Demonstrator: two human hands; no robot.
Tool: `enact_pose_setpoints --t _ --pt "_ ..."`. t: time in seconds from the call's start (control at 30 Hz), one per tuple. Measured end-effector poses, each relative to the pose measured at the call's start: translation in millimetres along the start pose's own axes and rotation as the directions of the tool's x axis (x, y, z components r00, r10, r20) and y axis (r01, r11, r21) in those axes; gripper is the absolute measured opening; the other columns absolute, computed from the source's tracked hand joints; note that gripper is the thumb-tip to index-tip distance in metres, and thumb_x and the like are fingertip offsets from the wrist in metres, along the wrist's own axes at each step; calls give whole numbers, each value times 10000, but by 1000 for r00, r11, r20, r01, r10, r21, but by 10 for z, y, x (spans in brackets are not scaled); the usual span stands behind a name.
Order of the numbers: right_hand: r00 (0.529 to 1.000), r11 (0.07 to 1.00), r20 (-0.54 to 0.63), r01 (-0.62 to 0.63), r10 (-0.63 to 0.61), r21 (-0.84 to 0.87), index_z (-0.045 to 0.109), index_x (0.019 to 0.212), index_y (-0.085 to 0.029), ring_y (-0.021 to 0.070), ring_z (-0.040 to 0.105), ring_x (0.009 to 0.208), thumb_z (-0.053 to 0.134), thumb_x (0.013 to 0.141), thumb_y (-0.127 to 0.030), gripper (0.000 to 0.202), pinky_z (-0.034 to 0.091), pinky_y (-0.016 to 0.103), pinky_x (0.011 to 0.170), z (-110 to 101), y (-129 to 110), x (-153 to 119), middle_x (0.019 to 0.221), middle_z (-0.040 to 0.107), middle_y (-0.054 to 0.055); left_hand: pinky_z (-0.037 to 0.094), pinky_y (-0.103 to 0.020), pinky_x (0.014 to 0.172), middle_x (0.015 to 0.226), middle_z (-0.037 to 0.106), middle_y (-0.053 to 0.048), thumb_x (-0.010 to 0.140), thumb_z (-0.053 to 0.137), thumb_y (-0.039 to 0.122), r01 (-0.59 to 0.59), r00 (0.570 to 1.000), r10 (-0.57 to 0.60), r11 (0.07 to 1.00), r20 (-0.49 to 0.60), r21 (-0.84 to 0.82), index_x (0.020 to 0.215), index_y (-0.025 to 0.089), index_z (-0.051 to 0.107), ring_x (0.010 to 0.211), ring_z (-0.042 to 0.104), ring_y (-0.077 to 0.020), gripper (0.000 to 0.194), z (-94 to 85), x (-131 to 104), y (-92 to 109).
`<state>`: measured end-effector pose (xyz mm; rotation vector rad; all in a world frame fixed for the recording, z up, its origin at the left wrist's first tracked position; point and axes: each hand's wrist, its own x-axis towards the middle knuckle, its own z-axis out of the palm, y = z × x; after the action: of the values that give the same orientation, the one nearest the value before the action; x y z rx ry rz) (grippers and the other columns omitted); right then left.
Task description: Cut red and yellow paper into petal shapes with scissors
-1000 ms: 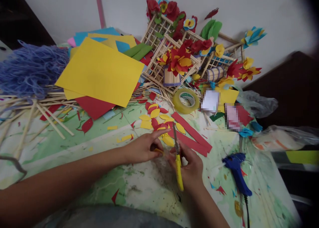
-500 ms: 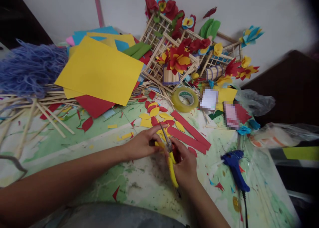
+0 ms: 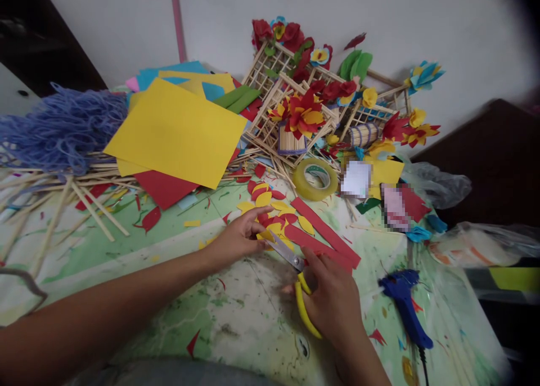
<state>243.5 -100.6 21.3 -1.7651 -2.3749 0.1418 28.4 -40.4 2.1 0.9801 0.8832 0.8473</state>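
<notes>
My left hand (image 3: pixel 243 232) is closed, pinching a small piece of yellow paper (image 3: pixel 265 236) between thumb and fingers. The scissors (image 3: pixel 304 307) have yellow handles and metal blades, and my right hand (image 3: pixel 335 296) grips them. Their blades point up and left, with the tips at the yellow piece; whether they touch it I cannot tell. Just beyond both hands lies a loose heap of red and yellow paper petals (image 3: pixel 262 199). Two red paper strips (image 3: pixel 324 228) lie beside the heap, the nearer one partly behind my right hand.
A blue glue gun (image 3: pixel 405 307) lies at the right, its cord running to the front. Behind the petals stands a roll of tape (image 3: pixel 301 186). Yellow sheets (image 3: pixel 177 133), blue string (image 3: pixel 59 127), wooden sticks (image 3: pixel 53 223) and stick frames with paper flowers (image 3: pixel 304 116) fill the back.
The scissors have swung from pointing nearly straight up to pointing up-left, their blades now at the yellow piece. My right hand has shifted right. The whole view has moved slightly.
</notes>
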Motion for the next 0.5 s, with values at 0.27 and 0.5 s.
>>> enact_pose_setpoints --t 0.27,0.5 --pt "999 1000 35 -27 26 10 550 1227 -135 227 588 753 580 745 -390 546 435 323 616 -14 -3 6 839 631 81 397 -234 619 745 631 16 656 705 199 -8 1000 8 1000 1 28 1328 187 345 674 572 -125 762 -7 -3 16" --pt "999 999 38 -10 8 40 556 1221 -136 221 593 750 587 748 -390 538 444 313 619 4 -16 5 831 641 77 355 -205 568 763 637 5 637 713 203 -8 1000 8 999 1 31 1328 182 356 619 542 -105 778 -1 -12 32"
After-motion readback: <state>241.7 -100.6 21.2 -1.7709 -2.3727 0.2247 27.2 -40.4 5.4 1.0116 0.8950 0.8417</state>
